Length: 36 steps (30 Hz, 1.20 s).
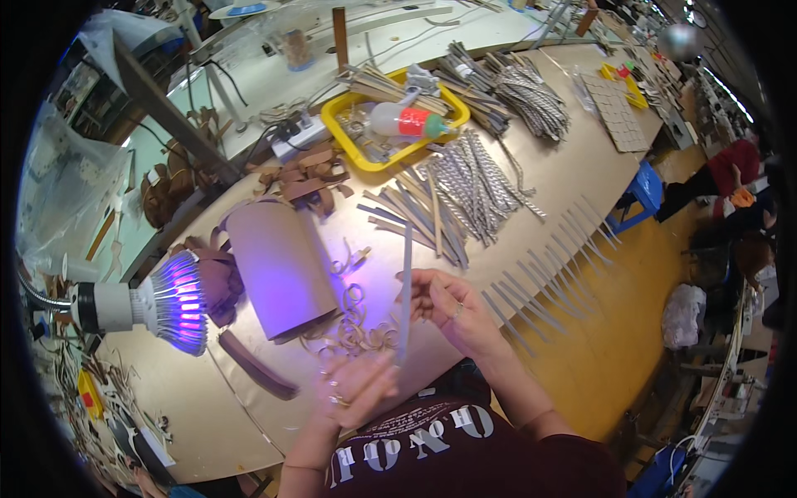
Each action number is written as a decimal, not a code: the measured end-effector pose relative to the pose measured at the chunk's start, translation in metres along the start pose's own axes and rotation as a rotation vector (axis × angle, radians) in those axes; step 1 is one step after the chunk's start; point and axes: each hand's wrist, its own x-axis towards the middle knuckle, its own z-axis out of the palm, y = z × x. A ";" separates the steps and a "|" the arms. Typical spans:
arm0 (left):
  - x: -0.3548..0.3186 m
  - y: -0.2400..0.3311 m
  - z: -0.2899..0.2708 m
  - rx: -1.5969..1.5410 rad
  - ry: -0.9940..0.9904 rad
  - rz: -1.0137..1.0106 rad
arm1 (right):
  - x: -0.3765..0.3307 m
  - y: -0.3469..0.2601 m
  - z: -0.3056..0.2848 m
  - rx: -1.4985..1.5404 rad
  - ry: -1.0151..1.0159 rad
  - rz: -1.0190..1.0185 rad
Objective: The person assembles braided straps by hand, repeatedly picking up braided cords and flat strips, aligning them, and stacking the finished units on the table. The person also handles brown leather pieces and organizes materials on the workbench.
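Left hand (357,386): blurred, fingers partly bent, fingertips at the lower end of a thin grey strip (406,307); cannot tell whether they pinch it. Right hand (452,311): half open, fingers curled, fingertips at the strip's middle; firmness of grip not clear.

Strip position: between the hands, over the near side of the bench (589,187), just right of the curled scraps (353,328). Lamp (174,303) to the left, beyond the brown roll (278,270); purple glow on roll and bench. More strips (540,286) lie in a row, overhanging the bench edge, right of the right hand.

Step in hand (judged): handling one strip with both hands. Next move calls for a sure fingertip hold; the strip looks thin and likely to bend.
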 end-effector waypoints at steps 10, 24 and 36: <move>0.009 0.019 0.060 -0.101 -0.177 0.258 | -0.027 -0.035 -0.001 -0.284 0.215 -0.073; -0.033 0.025 0.069 -0.219 -0.331 -0.251 | -0.095 -0.107 -0.185 -1.313 1.114 0.379; -0.021 0.006 0.066 -0.162 -0.212 -0.383 | -0.074 -0.106 -0.207 -1.539 1.175 0.626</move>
